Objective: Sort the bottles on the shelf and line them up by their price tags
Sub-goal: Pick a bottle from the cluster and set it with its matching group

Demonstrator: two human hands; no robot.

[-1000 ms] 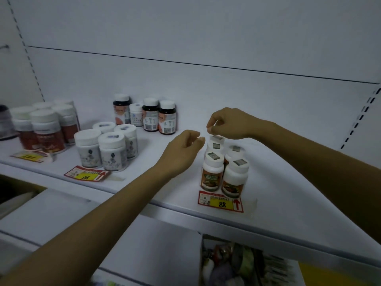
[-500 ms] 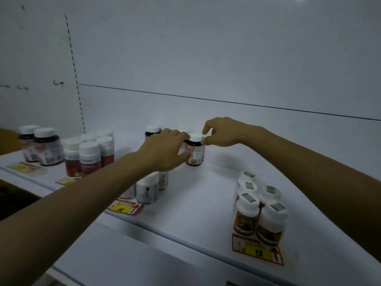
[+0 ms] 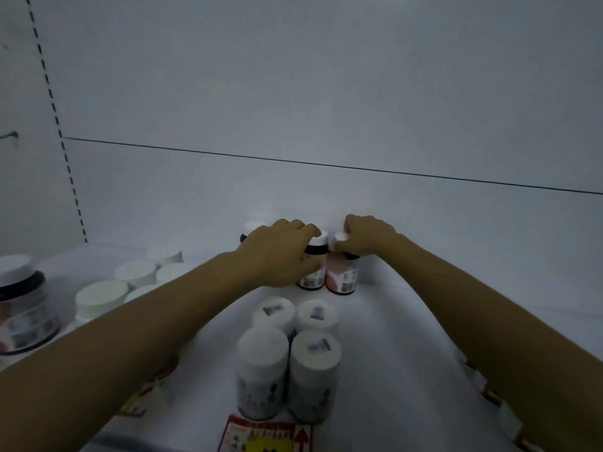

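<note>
At the back of the white shelf (image 3: 391, 321) stand dark bottles with white caps. My left hand (image 3: 280, 256) grips one dark bottle (image 3: 313, 272) from above, fingers curled over its cap. Just to its right, my right hand (image 3: 365, 236) pinches the cap of a second dark bottle (image 3: 342, 277). A third cap (image 3: 253, 227) shows behind my left hand. Closer to me, several white bottles (image 3: 287, 363) stand in a block behind a red and yellow price tag (image 3: 264, 437).
Several white-capped bottles (image 3: 137, 278) cluster at the left, with a large dark jar (image 3: 23, 308) at the far left edge. Another price tag (image 3: 143, 399) lies partly under my left forearm. More tags (image 3: 496, 399) sit at the right under my right arm.
The view has moved closer and leftward. Both hands have settled on the two dark bottles at the back, which now stand side by side and touching.
</note>
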